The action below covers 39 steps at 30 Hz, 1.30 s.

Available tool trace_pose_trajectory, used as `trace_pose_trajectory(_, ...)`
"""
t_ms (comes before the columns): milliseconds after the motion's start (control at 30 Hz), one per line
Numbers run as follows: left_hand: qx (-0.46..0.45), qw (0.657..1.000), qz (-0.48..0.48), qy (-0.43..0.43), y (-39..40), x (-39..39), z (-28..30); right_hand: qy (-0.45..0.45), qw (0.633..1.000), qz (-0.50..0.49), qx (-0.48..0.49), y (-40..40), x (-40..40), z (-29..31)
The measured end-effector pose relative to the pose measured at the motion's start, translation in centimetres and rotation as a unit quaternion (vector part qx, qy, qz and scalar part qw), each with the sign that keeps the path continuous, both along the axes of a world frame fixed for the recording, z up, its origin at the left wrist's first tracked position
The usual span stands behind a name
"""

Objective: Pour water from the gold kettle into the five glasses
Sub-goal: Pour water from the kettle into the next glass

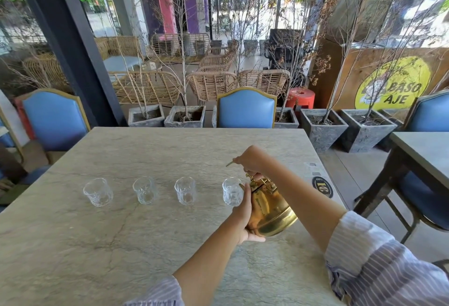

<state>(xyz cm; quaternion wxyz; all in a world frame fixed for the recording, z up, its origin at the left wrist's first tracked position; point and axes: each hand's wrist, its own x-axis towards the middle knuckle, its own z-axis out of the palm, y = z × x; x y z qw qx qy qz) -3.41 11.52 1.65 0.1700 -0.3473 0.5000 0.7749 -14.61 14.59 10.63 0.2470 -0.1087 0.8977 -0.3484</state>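
Several clear glasses stand in a row across the stone table [136,252]: one at the far left [98,192], then a second [145,190], a third [185,190] and a rightmost visible one [232,191]. The gold kettle [271,211] is lifted just right of that last glass and tilted away from me, its base turned toward me. My right hand [252,161] grips the handle on top. My left hand [243,217] cups the kettle's left side and underside. The kettle and hands hide whatever stands behind them. No stream of water is visible.
A round black sticker [322,187] lies on the table near its right edge. A blue chair [246,108] stands at the far side and another [54,121] at the far left. A second table [422,152] with a blue chair is to the right. Stone planters line the floor beyond.
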Motion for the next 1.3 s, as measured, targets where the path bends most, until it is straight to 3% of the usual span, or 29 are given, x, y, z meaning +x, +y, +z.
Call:
trace_pose_trajectory(167, -0.032, 0.999, 0.012, 0.0, -0.9, -1.2, -3.8, 0.052, 0.998, -0.006, -0.031, 1.8, 0.9, -1.4)
trace_pose_trajectory(467, -0.07, 0.997, 0.027, 0.024, -2.2, 0.5, -3.1, 0.154, 0.974, -0.073, -0.149, 3.0, 2.6, -4.3)
trace_pose_trajectory(733, -0.1, 0.992, 0.061, 0.045, -5.0, 2.1, -2.7, 0.175, 0.962, -0.072, -0.199, 0.6, 5.0, -3.3)
trace_pose_trajectory(1000, -0.108, 0.993, 0.031, 0.026, -11.4, 4.0, -1.9, 0.151, 0.966, -0.071, -0.195, -5.9, 6.5, -2.7)
trace_pose_trajectory(1300, -0.071, 0.997, 0.024, 0.015, -16.5, 5.1, -2.7, 0.128, 0.987, -0.039, -0.092, -12.8, 6.5, -3.2)
